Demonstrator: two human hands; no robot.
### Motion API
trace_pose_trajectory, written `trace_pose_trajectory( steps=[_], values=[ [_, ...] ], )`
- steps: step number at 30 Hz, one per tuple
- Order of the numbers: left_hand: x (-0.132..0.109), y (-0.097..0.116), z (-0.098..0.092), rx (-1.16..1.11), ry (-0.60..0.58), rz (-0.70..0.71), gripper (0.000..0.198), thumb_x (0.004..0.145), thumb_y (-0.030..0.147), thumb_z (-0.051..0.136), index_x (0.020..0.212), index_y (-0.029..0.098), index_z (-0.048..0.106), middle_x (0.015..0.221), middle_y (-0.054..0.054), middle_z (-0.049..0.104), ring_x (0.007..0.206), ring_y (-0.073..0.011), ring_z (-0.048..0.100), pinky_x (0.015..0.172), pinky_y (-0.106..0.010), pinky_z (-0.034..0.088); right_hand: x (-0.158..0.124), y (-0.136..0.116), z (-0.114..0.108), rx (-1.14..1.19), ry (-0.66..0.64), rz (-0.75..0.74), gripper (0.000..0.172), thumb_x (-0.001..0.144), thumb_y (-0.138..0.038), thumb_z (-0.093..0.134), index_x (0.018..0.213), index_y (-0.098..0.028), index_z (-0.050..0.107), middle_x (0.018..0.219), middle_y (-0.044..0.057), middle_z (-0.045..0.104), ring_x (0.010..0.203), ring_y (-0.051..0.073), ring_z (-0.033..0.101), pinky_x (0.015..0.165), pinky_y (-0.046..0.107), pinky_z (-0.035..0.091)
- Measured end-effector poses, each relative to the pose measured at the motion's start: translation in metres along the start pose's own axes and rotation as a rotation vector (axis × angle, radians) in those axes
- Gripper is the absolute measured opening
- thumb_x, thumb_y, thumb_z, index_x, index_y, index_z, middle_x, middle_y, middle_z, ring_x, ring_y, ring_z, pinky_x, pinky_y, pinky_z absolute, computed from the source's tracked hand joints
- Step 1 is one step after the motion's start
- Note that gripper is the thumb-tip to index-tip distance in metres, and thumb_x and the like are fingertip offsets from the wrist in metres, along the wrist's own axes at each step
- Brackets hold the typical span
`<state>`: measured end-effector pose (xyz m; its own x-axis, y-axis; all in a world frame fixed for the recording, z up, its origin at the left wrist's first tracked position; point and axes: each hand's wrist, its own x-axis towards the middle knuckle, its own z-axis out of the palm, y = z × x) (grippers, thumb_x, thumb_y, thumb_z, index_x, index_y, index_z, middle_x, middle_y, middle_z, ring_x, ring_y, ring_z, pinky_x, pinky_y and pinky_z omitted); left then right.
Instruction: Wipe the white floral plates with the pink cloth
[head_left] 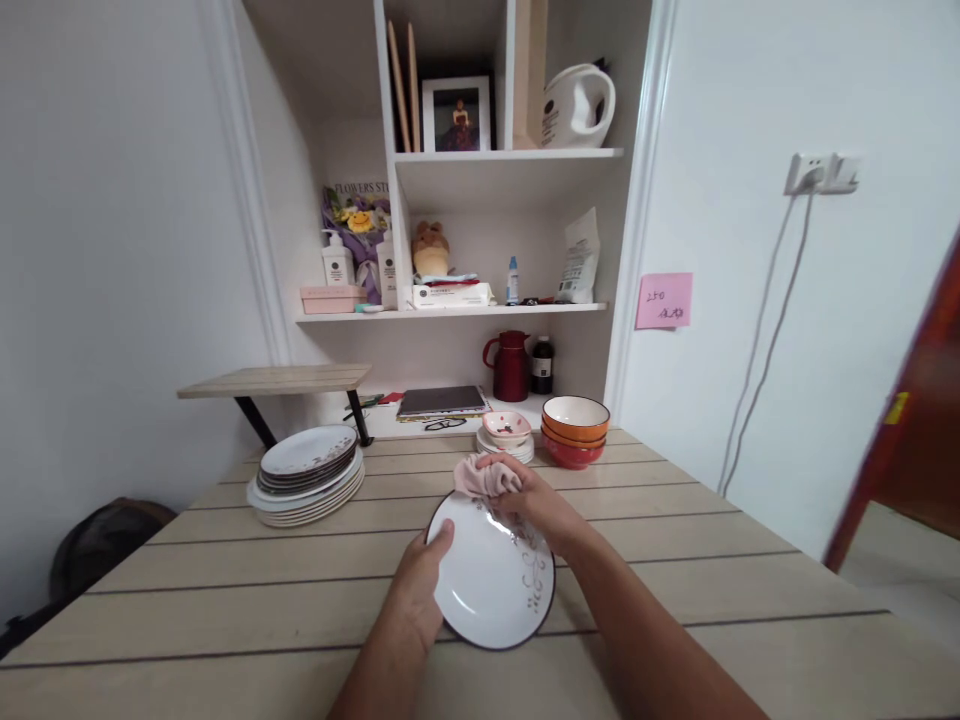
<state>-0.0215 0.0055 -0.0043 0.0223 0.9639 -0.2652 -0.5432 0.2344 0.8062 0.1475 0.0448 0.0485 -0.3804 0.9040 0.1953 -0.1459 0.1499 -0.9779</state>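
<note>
A white plate [480, 585] with a dark rim and a brown floral pattern is tilted toward me above the table. My left hand [420, 580] grips its left edge, thumb on the face and fingers hidden behind. In my right hand [534, 500] is a bunched pale pink cloth [484, 477], pressed against the plate's upper rim. Some right-hand fingers are covered by the cloth.
Stacked plates [309, 452] stand at the left beside a small raised shelf [277, 380]. Toward the back right are small dishes [506, 428] and stacked bowls [576, 420]. Behind them lie glasses [445, 425] and a dark laptop-like slab [441, 401], near a red jug [511, 366].
</note>
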Motion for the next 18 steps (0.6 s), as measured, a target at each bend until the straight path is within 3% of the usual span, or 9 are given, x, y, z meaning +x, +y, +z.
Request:
trace_pose_trajectory(
  steps=[5,10,18],
  values=[
    [0.001,0.003,-0.001,-0.031,-0.069,-0.028,0.047,0.075,0.028,0.07,0.114,0.003,0.06,0.084,-0.019,0.075,0.082,-0.0299,0.072,0.079,-0.041,0.055,0.0,0.002,-0.006,-0.005,-0.059,-0.044,0.046,0.065,-0.032,0.074,0.105,-0.024,0.053,0.081,-0.002,0.056,0.067,0.013,0.049,0.058,0.024,0.037],
    [0.0,0.004,-0.001,-0.017,-0.069,-0.043,0.047,0.075,0.026,0.07,0.115,0.003,0.06,0.083,-0.019,0.076,0.082,-0.0302,0.072,0.078,-0.042,0.055,0.001,0.006,-0.005,-0.114,-0.028,-0.115,0.039,0.072,-0.055,0.069,0.079,-0.02,0.051,0.07,-0.003,0.054,0.063,0.012,0.046,0.059,0.024,0.036],
    [0.0,0.003,-0.001,-0.057,-0.008,-0.038,0.047,0.075,0.026,0.07,0.116,0.004,0.061,0.087,-0.018,0.075,0.084,-0.0304,0.072,0.079,-0.042,0.056,0.007,0.014,0.004,-0.236,0.097,-0.115,0.036,0.073,-0.052,0.067,0.073,-0.021,0.048,0.057,-0.004,0.054,0.048,0.01,0.042,0.046,0.022,0.029]
  ],
)
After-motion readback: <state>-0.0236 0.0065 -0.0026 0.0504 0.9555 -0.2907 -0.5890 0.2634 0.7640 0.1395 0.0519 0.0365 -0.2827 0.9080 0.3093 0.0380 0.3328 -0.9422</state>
